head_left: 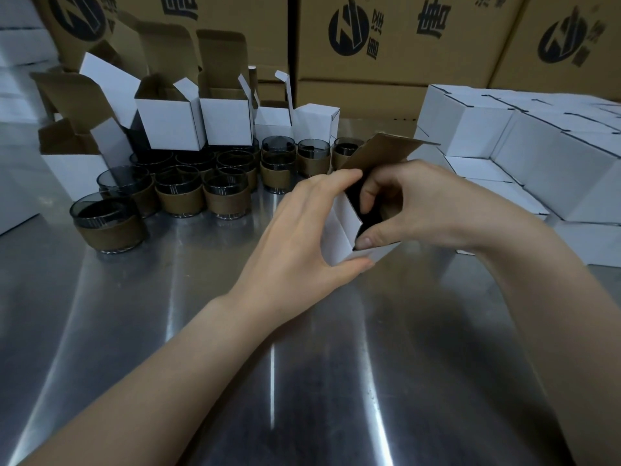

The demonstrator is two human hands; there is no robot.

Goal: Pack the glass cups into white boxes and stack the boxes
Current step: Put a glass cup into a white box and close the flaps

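On the table (pixel 302 364), closed white boxes (pixel 537 156) stand stacked at right, so a good part looks done. At back left, open boxes (pixel 171 126) and many glass cups (pixel 181 193) wait. Mid-table, the left hand (pixel 295 243) grips a tilted box (pixel 342 230); the right hand (pixel 420 203) pinches its rim

Shiny steel table (pixel 201 348) filled the whole foreground, streaky light reflections all over it. Big brown cartons (pixel 396 72) with black logos sat stacked along the back.

surface: metal table (pixel 168 314) | on it: glass cups (pixel 179 196) | open white boxes (pixel 169 126) | stacked closed boxes (pixel 537 169)
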